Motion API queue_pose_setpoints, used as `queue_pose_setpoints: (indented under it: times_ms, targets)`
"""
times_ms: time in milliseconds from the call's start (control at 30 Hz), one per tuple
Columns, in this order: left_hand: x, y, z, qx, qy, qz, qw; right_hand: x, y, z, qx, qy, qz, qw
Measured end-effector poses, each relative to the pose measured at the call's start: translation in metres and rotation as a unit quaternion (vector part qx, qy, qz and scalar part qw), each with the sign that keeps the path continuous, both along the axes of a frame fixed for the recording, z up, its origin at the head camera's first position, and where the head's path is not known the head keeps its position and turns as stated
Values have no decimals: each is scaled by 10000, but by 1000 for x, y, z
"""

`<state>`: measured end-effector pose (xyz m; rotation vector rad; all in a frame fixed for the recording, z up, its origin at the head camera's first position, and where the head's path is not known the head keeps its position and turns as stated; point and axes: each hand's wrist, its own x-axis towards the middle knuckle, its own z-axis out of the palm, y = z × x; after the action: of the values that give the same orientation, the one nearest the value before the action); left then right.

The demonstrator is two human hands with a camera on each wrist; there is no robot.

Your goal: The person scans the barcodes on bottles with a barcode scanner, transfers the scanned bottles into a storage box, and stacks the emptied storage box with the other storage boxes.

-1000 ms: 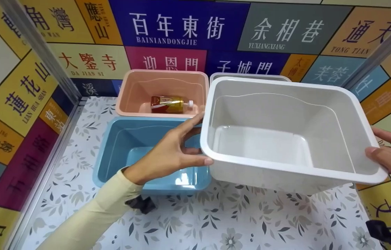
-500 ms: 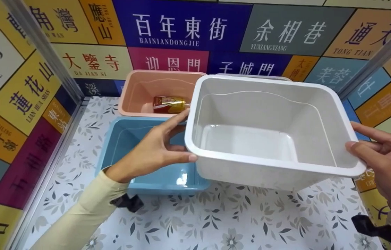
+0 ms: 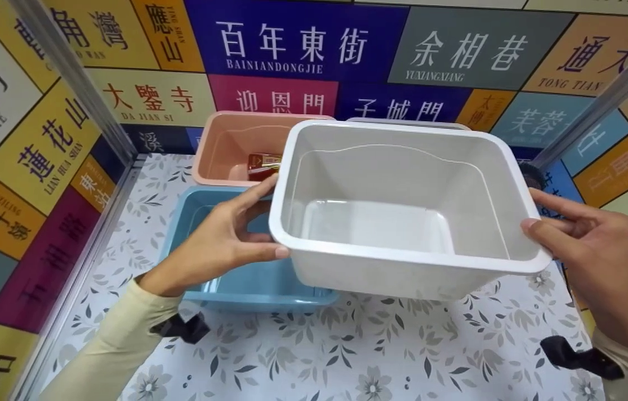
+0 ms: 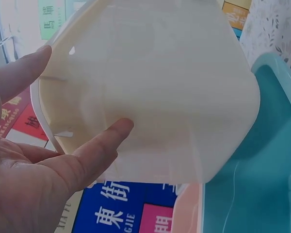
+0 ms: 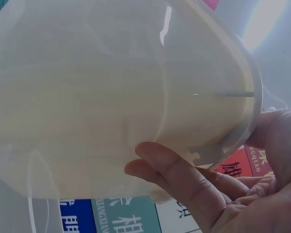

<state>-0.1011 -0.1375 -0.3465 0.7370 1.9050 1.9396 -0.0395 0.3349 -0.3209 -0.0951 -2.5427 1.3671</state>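
Note:
Between both hands, a white plastic bin [image 3: 380,273] is held up over the table, its open top tilted toward me and nothing inside. My left hand [image 3: 210,242] grips its left end, thumb at the rim and fingers against the outer wall. At the right end, my right hand [image 3: 598,250] holds the rim with the thumb on top and fingers beneath. In the left wrist view, the fingers [image 4: 94,155] lie along the bin's outer wall. The right wrist view shows two fingers [image 5: 165,167] pressed to the opposite end wall.
A blue bin [image 3: 258,298] stands under my left hand. Behind it, a pink bin [image 3: 213,150] holds a bottle [image 3: 261,164], partly hidden by the white bin. A lavender-grey bin rim [image 3: 414,122] shows at the back. Printed walls [image 3: 286,100] surround the flower-patterned table [image 3: 358,356].
Both hands have carried the white bin to the left. It now covers more of the pink and blue bins and part of the bottle.

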Motion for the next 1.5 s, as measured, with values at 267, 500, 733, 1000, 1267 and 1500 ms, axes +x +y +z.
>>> queue_pose_setpoints:
  times_ms: [267,500,733,1000,1267,1500]
  targets:
    - [0,-25,-1,-8,-23,71,10000,-9,-14,-1,-748,91,672,9949]
    - [2,-47,-2,-130,-67,259,9996,-17,-33,-4,-1492,77,1183,9817]
    - [7,-68,-4,-106,-92,422,9990,-21,-54,-4,-1615,178,1327,9778]
    - [13,-92,-5,-86,-54,456,9989,-25,-79,-5,-1531,79,1470,9772]
    - [18,-111,-5,-26,-37,505,9987,-31,-99,-6,-1961,-81,1504,9689]
    - [21,-126,-4,-137,24,570,9983,-36,-112,-8,-2107,-148,1522,9655]
